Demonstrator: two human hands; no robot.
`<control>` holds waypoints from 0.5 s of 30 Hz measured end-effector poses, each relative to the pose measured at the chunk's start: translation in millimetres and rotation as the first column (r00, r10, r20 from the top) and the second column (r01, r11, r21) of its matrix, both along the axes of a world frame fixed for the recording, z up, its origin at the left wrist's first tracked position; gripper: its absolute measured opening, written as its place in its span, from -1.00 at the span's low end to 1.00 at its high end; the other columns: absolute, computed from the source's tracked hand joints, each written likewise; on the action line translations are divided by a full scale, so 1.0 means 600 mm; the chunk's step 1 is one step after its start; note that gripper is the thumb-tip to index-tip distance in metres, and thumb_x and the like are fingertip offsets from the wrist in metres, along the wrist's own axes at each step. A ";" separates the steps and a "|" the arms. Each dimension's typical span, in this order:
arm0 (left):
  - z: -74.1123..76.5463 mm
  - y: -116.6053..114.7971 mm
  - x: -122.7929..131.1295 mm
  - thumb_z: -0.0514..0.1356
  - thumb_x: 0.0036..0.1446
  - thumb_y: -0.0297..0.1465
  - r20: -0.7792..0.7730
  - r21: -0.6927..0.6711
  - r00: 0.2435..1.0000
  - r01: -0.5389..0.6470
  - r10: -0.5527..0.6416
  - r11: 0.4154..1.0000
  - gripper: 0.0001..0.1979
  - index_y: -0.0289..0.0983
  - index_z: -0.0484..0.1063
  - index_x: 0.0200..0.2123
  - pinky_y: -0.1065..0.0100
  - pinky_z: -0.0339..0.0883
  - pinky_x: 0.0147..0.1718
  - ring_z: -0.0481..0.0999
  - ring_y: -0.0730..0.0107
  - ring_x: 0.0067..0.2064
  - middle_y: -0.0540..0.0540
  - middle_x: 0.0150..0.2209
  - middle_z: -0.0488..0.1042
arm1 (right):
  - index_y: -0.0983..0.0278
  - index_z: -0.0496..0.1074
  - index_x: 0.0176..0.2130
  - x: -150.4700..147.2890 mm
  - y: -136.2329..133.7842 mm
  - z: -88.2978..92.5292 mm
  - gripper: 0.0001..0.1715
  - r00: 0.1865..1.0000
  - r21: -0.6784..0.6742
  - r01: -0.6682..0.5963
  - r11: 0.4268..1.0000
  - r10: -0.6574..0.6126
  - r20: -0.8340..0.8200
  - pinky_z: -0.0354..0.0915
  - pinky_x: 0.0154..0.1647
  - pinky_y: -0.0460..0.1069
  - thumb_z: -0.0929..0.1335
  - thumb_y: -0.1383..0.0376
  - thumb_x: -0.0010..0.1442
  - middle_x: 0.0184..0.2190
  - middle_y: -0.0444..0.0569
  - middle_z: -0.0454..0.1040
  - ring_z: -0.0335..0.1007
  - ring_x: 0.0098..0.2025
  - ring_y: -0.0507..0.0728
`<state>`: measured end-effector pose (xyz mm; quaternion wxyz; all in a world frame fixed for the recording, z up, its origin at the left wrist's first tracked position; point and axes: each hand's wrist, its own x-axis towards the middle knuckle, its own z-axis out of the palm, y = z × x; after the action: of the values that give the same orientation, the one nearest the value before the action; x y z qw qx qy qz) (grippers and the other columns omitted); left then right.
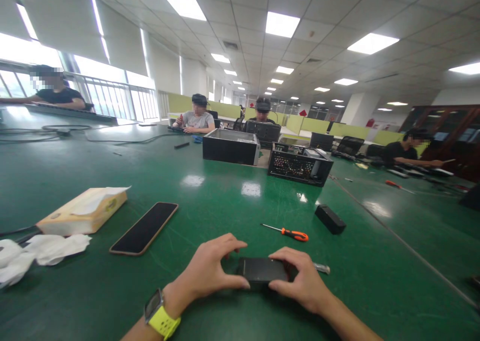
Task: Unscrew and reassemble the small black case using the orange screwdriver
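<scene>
A small black rectangular box (264, 270) is in front of me, low over the green table or resting on it. My right hand (300, 277) grips its right end between thumb and fingers. Around the box's left end, my left hand (210, 267) is open, its thumb and index finger spread apart. The left thumb tip is close to the front edge; whether it touches, I cannot tell. Beyond the box lies an orange-and-black screwdriver (294, 234). A clear-handled tool (321, 268) is partly hidden behind my right hand. Farther right sits a second black box (330, 219).
A phone (145, 229), a tissue pack (84, 212) and crumpled tissues (56, 248) lie to the left on the green table (210, 201). Two open metal cases (230, 150) stand ahead. Another screwdriver (393, 184) lies far right. Several people sit around the tables.
</scene>
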<state>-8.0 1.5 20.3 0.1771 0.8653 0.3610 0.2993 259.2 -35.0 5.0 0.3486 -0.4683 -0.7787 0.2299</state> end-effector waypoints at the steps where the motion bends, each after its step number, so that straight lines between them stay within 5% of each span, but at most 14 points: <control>1: 0.000 0.001 -0.001 0.38 -0.04 -0.01 0.043 0.012 0.998 -0.040 0.039 0.999 -0.42 -0.19 0.49 -0.01 0.33 0.36 -0.28 0.50 0.25 -0.27 -0.07 -0.20 0.52 | 0.23 0.56 -0.14 0.016 0.004 0.003 -0.56 0.999 0.015 0.041 0.999 -0.041 -0.018 0.34 -0.27 -0.01 0.51 0.11 -0.02 -0.24 -0.01 0.57 0.47 -0.26 0.18; 3: -0.001 0.004 -0.001 0.25 0.16 -0.06 0.110 0.029 0.987 -0.120 0.116 0.992 -0.59 -0.21 0.49 -0.05 0.35 0.34 -0.32 0.48 0.29 -0.31 -0.07 -0.26 0.50 | 0.25 0.54 -0.11 0.066 0.017 0.010 -0.55 0.979 0.061 0.194 0.979 -0.189 -0.083 0.37 -0.26 0.00 0.47 0.06 0.04 -0.17 0.04 0.56 0.49 -0.22 0.21; 5: -0.003 0.006 -0.001 0.16 0.26 -0.13 0.128 0.037 0.977 -0.174 0.168 0.984 -0.67 -0.22 0.50 -0.08 0.35 0.33 -0.33 0.47 0.31 -0.34 -0.06 -0.31 0.49 | 0.28 0.54 -0.10 0.138 0.033 0.016 -0.46 0.890 0.128 0.444 0.887 -0.422 -0.172 0.39 -0.21 0.04 0.44 -0.02 0.04 -0.17 0.08 0.56 0.50 -0.22 0.23; 6: -0.004 0.006 0.000 0.16 0.27 -0.14 0.121 0.040 0.976 -0.189 0.184 0.981 -0.69 -0.22 0.50 -0.09 0.35 0.33 -0.33 0.47 0.31 -0.34 -0.06 -0.33 0.49 | 0.30 0.54 -0.09 0.179 0.040 0.018 -0.38 0.795 0.154 0.601 0.784 -0.566 -0.220 0.39 -0.21 0.06 0.45 -0.07 0.00 -0.21 0.09 0.57 0.50 -0.25 0.25; 8: -0.006 0.004 0.003 0.18 0.25 -0.17 0.097 0.043 0.975 -0.203 0.198 0.978 -0.71 -0.21 0.51 -0.10 0.34 0.34 -0.31 0.48 0.30 -0.35 -0.05 -0.34 0.50 | 0.30 0.53 -0.04 0.262 0.048 0.020 -0.24 0.486 0.132 0.874 0.468 -0.833 -0.264 0.39 -0.24 0.09 0.42 -0.16 -0.05 -0.35 0.05 0.56 0.50 -0.33 0.28; 10: -0.010 0.001 0.007 0.20 0.23 -0.19 0.070 0.042 0.978 -0.200 0.197 0.979 -0.74 -0.21 0.52 -0.12 0.33 0.35 -0.29 0.50 0.29 -0.34 -0.04 -0.35 0.51 | 0.33 0.50 0.05 0.335 0.045 0.019 -0.14 0.235 0.098 0.971 0.217 -0.938 -0.254 0.39 -0.20 0.13 0.36 -0.21 -0.02 -0.36 0.10 0.57 0.52 -0.29 0.33; 12: -0.014 -0.001 0.011 0.22 0.22 -0.22 0.041 0.040 0.981 -0.191 0.189 0.981 -0.77 -0.21 0.53 -0.15 0.33 0.36 -0.28 0.51 0.28 -0.33 -0.03 -0.36 0.52 | 0.39 0.48 0.08 0.387 0.034 0.014 -0.09 0.105 0.062 0.994 0.094 -0.973 -0.204 0.38 -0.16 0.18 0.33 -0.22 0.01 -0.31 0.22 0.58 0.51 -0.24 0.40; 15: -0.018 0.001 0.017 0.23 0.20 -0.27 0.001 0.032 0.984 -0.177 0.177 0.984 -0.81 -0.22 0.54 -0.18 0.31 0.38 -0.29 0.52 0.27 -0.33 -0.04 -0.37 0.52 | 0.43 0.53 0.02 0.424 0.023 -0.001 -0.09 0.042 0.022 0.999 0.040 -0.996 -0.083 0.35 -0.16 0.26 0.32 -0.22 0.00 -0.25 0.35 0.57 0.49 -0.20 0.50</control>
<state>2.4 2.1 9.6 0.1355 0.8328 0.4317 0.3189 513.5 -21.4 4.3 0.4450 -0.8583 -0.2380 -0.0933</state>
